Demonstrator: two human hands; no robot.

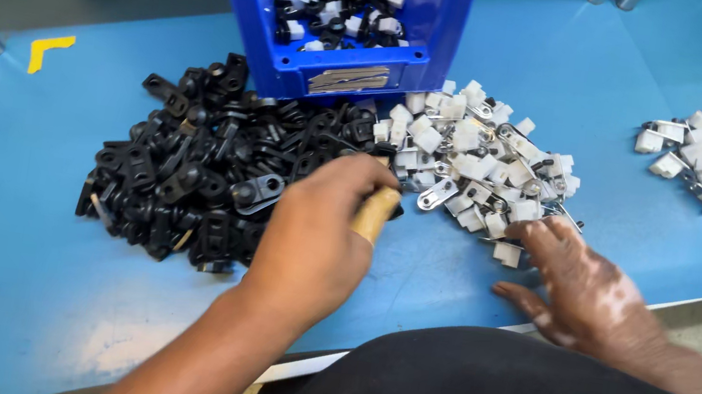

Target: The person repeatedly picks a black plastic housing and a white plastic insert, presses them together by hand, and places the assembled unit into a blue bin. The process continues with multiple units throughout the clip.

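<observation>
Both hands rest on the blue worktable (20, 205): left hand (313, 237) curled around a tan wooden handle (375, 213) beside the heap of black plastic brackets (191, 165); right hand (581, 289) flat, fingers spread, touching the pile of white plastic clips (475, 160) below the blue plastic bin (349, 14).

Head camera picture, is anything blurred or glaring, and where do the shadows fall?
Head view: light is even and soft; the black parts and white clips are sharp; the left hand is slightly soft; a faint sheen lies on the blue table; shadows are weak.
</observation>
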